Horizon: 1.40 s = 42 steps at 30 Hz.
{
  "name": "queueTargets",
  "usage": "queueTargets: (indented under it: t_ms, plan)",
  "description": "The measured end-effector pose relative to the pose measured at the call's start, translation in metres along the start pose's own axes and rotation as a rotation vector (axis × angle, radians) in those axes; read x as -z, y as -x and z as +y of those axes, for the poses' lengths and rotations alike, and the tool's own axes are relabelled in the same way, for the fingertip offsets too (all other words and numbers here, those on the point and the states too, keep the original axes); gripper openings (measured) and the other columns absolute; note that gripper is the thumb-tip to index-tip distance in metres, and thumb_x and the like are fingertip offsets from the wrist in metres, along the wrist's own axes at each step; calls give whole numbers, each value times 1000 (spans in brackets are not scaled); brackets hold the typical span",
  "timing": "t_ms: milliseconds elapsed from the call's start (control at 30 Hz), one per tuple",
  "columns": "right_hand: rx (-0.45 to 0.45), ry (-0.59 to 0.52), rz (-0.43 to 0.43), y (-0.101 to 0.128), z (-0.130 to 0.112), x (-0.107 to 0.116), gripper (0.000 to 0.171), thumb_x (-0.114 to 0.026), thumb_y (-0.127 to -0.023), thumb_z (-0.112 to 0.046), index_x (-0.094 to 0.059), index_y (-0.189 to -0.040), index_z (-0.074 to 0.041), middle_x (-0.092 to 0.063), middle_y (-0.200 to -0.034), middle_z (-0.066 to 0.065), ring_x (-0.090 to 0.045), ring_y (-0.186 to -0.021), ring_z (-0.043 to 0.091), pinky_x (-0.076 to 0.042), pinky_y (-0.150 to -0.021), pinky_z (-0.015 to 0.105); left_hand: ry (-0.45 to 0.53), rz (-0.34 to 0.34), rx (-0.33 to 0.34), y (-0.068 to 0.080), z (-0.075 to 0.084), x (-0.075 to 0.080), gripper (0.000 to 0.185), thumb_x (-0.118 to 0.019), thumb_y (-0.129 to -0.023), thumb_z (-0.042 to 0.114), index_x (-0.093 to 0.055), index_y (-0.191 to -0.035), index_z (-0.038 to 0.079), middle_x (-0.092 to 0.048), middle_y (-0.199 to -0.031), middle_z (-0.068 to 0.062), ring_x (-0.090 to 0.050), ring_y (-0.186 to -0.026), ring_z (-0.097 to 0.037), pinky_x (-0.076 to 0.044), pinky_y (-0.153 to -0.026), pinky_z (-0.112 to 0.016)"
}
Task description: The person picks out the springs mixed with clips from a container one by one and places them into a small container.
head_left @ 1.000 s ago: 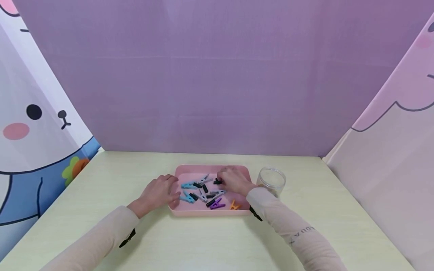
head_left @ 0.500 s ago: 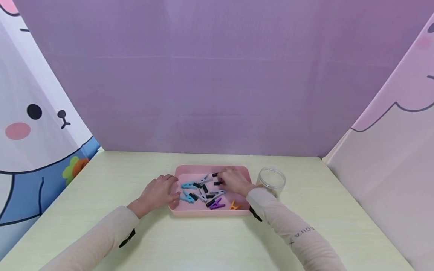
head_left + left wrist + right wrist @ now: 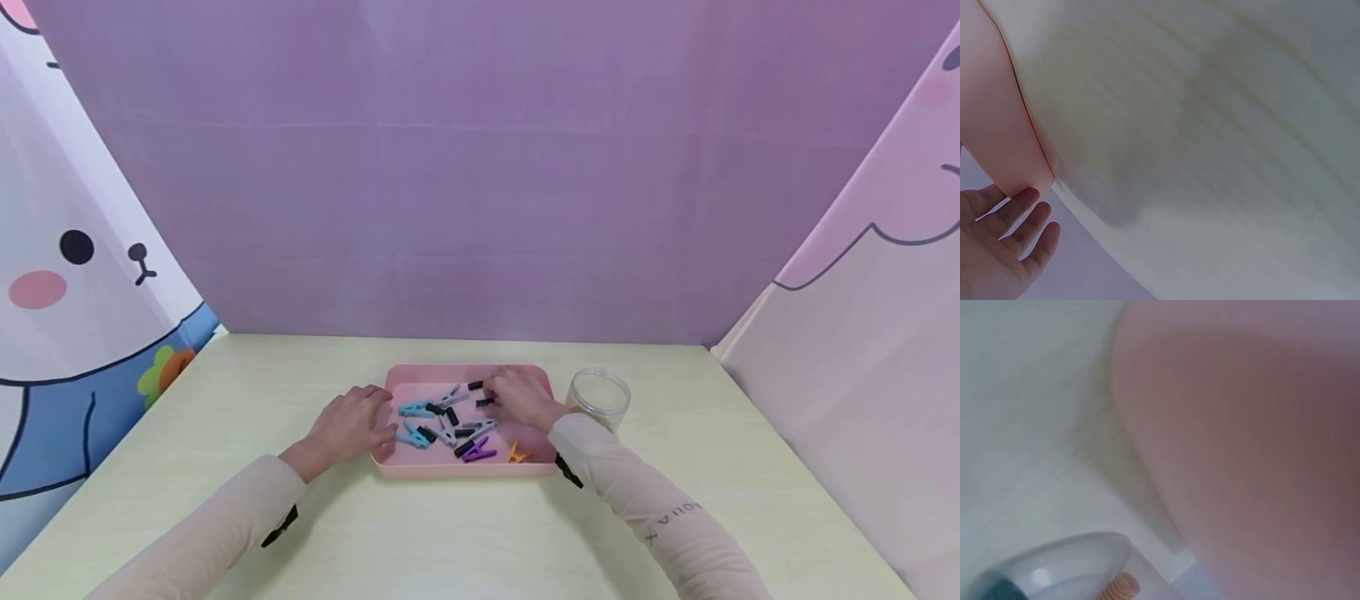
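A shallow pink tray (image 3: 465, 471) holds several small clips and short black ribbed pieces (image 3: 452, 415). Blue clips (image 3: 416, 410) and grey clips lie at its left and middle, a purple clip (image 3: 478, 451) and an orange clip (image 3: 519, 453) nearer the front. My left hand (image 3: 345, 423) rests at the tray's left rim, fingers loosely spread; the left wrist view has the fingertips against the tray's side. Inside the back right of the tray, my right hand (image 3: 521, 400) reaches down and seems to pinch a black ribbed piece (image 3: 483, 403); its fingertips are partly hidden.
Just right of the tray stands a clear round jar (image 3: 600, 396), partly behind the right wrist. In the right wrist view it holds an orange ribbed piece (image 3: 1119, 587) and a dark teal piece (image 3: 1004, 590). A purple cloth (image 3: 480, 183) hangs behind the table.
Two black pieces by my right fingertips have come apart; one lies farther back in the tray. The right hand has shifted slightly right with the other. My left hand has stayed at the rim.
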State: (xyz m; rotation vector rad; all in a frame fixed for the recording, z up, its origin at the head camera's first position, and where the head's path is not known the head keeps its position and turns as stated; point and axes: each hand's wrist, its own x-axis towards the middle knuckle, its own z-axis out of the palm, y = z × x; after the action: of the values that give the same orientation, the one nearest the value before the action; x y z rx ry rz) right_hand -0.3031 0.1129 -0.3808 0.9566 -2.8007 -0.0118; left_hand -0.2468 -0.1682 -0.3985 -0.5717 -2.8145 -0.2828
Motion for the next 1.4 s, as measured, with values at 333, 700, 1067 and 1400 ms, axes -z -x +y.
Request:
queueTargets:
  t_ms: [333, 700, 1067, 1400]
  plan:
    - [-2, -10, 17, 8, 3, 18, 13, -69, -78, -20, -67, -91, -15, -66, -90, -5, -53, -81, 12, -46, -72, 31, 3, -2, 1, 0, 0, -1, 51, -64, -78, 40, -59, -115, 4, -60, -114, -13, -58, -101, -31, -53, -73, -40]
    - [21, 13, 65, 22, 11, 38, 11, -72, -74, -16, -65, -82, -16, -65, -84, -5, -53, -79, 13, -46, -71, 33, 0, -5, 0, 0, 0, 2, 52, -65, -77, 40, -58, -114, 4, -60, -114, -14, -58, -101, -32, -53, -75, -42]
    - [-5, 50, 90, 40, 25, 59, 9, -69, -74, -15, -65, -82, -16, -64, -83, -5, -54, -78, 13, -47, -68, 32, 0, -16, 17, 0, -1, 1, 52, -65, -77, 40, -58, -115, 4, -60, -114, -14, -58, -101, -32, -53, -76, -42]
    - [-27, 7, 127, 59, 35, 78, 8, -69, -74, -12, -65, -81, -13, -65, -83, -3, -52, -76, 15, -45, -65, 33, 3, -17, 15, 1, -2, 2, 52, -65, -78, 40, -58, -115, 4, -60, -114, -14, -57, -101, -32, -52, -77, -44]
